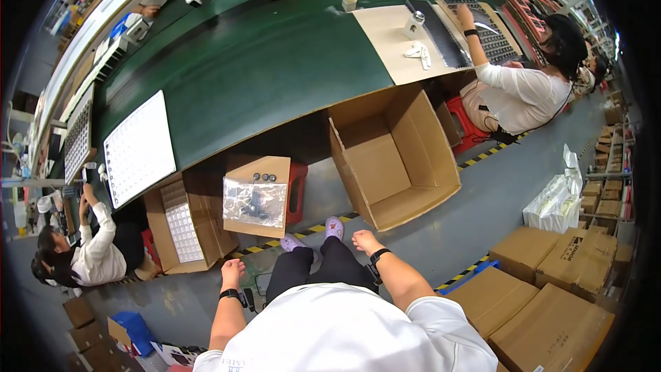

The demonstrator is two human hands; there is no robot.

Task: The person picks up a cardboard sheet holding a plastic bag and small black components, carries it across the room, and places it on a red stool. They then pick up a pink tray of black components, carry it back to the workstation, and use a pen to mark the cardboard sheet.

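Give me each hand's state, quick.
Left hand: loosely curled, holding nothing, hanging free above the floor.
Right hand: loosely curled, holding nothing, near the open box.

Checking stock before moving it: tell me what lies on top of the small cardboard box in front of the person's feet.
On the small cardboard box lies a clear plastic bag of dark parts, with three small dark round pieces beside it. What is inside the box is hidden.
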